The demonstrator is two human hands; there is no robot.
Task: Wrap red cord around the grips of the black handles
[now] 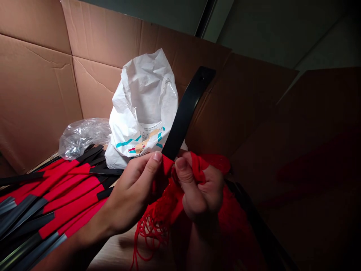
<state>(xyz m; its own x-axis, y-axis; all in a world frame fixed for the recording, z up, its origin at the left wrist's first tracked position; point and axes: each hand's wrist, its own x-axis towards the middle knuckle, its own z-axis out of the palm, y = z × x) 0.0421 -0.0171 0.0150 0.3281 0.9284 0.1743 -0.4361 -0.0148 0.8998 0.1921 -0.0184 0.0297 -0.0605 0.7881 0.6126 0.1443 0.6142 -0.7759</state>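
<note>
Cardboard panels (36,86) line the back and left of my view, with a patch of wooden tabletop (124,252) showing near the bottom edge. At the left edge of the table lies a heap of flat black strips (56,192), most of them banded with red fabric, their dark ends pointing toward the lower left and the back. Behind the heap, a crumpled clear plastic bag (83,137) touches a white plastic bag (143,105) with a teal and tan print.

Left hand (132,192) reaches in from the lower left, clenched in a tight pinch on the red fabric at the base of a single black strip (183,116). That strip stands tilted, leaning right, with its upper end rising past the white bag and against the cardboard. Right hand (200,192) is curled shut just beside the left, grasping a bunch of red netting (153,229), whose loose cords hang below the hands toward the table. More red netting falls away past the right hand into shadow. At far right, a cardboard flap (284,120) sits in deep shade.
</note>
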